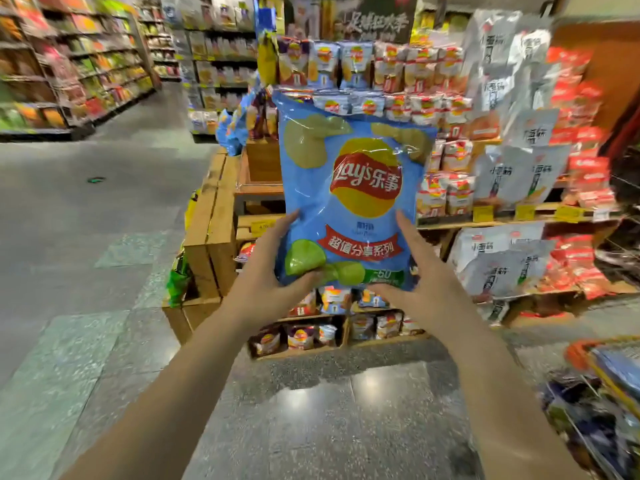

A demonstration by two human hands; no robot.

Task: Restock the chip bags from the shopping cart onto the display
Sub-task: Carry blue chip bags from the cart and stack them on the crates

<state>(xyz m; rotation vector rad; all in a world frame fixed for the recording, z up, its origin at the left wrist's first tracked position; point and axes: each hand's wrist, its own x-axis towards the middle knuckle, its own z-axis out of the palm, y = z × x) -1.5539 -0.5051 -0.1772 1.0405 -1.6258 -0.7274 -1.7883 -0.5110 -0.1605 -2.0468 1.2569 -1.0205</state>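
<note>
A large light-blue Lay's chip bag (356,188) stands upright in the air in front of the wooden display (211,220). My left hand (266,271) grips its lower left corner, thumb across the front. My right hand (419,282) holds the lower right edge, with the fingers behind the bag and the thumb on its front. Behind the bag, the display's shelves carry several smaller chip bags (349,64). The shopping cart (602,393) shows at the lower right, with dark and blue bags inside.
White snack packs (512,168) and red packs (581,161) fill the display's right side. An aisle of stocked shelves (69,64) runs along the far left. Grey tiled floor (86,254) lies open to the left and in front of the display.
</note>
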